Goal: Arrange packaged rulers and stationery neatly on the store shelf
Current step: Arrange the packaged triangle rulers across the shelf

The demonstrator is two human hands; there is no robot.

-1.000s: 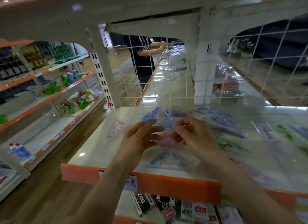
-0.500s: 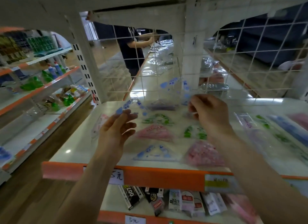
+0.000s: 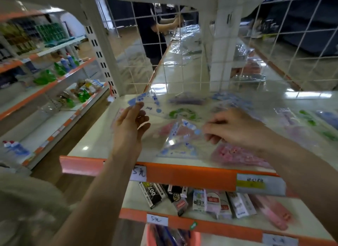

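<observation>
A white shelf with an orange front edge (image 3: 182, 173) carries several clear packets of rulers: green (image 3: 182, 114), purple (image 3: 186, 100) and pink (image 3: 236, 155). A blue triangle packet (image 3: 178, 151) lies near the front. My left hand (image 3: 130, 122) is raised over the shelf's left part and pinches a clear packet with a blue ruler (image 3: 144, 101) at its fingertips. My right hand (image 3: 237, 129) hovers low over the middle. It pinches the edge of another clear packet with blue set squares (image 3: 185, 134), which hangs tilted above the front packets.
A white wire grid (image 3: 182, 68) and a post (image 3: 222, 49) back the shelf. Beyond the grid stands a person in dark clothes (image 3: 151, 40). More ruler packets (image 3: 311, 121) lie at the right. The shelf below holds boxed stationery (image 3: 199, 200). Bottle shelves (image 3: 60, 70) stand on the left.
The hands have drawn apart, each with a blue packet. My right hand has come down from the back of the shelf toward the front. My left hand stays raised at the left.
</observation>
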